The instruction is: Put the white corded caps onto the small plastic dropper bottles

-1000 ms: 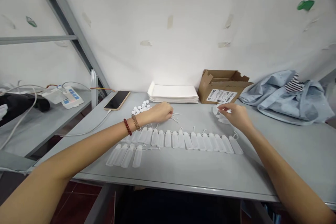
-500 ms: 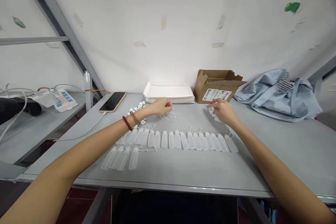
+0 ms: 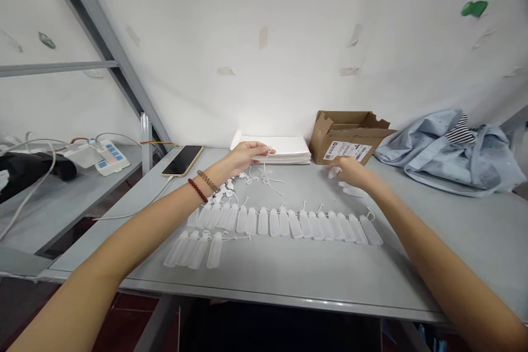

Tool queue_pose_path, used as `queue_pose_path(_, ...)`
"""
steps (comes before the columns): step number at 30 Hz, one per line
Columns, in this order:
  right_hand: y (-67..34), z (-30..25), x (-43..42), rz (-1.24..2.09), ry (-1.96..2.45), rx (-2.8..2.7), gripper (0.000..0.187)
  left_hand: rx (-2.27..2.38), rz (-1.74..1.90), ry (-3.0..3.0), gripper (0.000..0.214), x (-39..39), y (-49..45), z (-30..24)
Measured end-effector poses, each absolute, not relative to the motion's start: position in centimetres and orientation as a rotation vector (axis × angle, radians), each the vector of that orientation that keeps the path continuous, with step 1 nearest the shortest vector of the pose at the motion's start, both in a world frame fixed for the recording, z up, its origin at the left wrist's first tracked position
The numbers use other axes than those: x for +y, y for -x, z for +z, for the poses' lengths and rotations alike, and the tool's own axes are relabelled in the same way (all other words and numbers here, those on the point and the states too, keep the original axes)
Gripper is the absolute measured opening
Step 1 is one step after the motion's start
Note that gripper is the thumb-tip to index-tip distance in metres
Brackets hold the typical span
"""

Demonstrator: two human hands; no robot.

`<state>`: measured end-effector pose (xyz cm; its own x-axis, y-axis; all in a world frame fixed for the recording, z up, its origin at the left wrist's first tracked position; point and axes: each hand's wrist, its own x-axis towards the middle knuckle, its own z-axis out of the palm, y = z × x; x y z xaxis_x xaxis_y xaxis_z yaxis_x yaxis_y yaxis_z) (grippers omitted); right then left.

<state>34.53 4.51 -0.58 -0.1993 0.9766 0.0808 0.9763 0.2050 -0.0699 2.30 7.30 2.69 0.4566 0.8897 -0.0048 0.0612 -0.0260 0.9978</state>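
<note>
My left hand (image 3: 244, 157) is raised above the grey table, thumb and fingertips pinching a thin white string loop (image 3: 267, 164). More white strings (image 3: 270, 180) lie loosely below it. Beyond the row, my right hand (image 3: 350, 170) closes its fingers on a small translucent plastic bottle (image 3: 333, 172), partly hidden by the hand. Similar bottles (image 3: 351, 191) lie beneath that hand. A long row of translucent bottles (image 3: 284, 224) runs across the table, several with strings at their necks. Nearer the front edge lies a shorter row of bottles (image 3: 198, 250). Small white caps (image 3: 225, 192) sit partly behind my left wrist.
A stack of white sheets or envelopes (image 3: 284, 149) lies against the wall beside an open cardboard box (image 3: 342, 143). A phone (image 3: 182, 161) on a charging cable is at left. Light-blue cloth (image 3: 445, 154) is bunched at right. A power strip (image 3: 110, 157) rests on the neighbouring table.
My left hand has lifted slightly and now holds up a string loop that was lower before. My right hand stays near the box. The view has shifted slightly left.
</note>
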Motion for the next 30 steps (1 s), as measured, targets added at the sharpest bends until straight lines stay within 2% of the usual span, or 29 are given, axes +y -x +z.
queue_pose_path(11, -33.5, 0.2, 3.6, -0.036, 1.772, -2.332, 0.032, 0.793, 0.909, -1.339, 0.017, 6.3, -1.9, 3.3)
queue_pose_path(18, -27.9, 2.8, -0.8, 0.061, 1.3, -2.173, 0.021, 0.785, 0.949, -1.294, 0.014, 3.6, -3.2, 4.2)
queue_pose_path(24, -24.6, 2.6, -3.2, -0.035, 1.099, -2.074, 0.02, 0.707, 0.846, -1.322, 0.016, 0.8, -4.2, 5.0)
queue_pose_path(30, -24.2, 2.2, -3.8, -0.004, 1.046, -2.05, 0.017, 0.712, 0.906, -1.389, 0.015, -0.4, -5.0, 5.0)
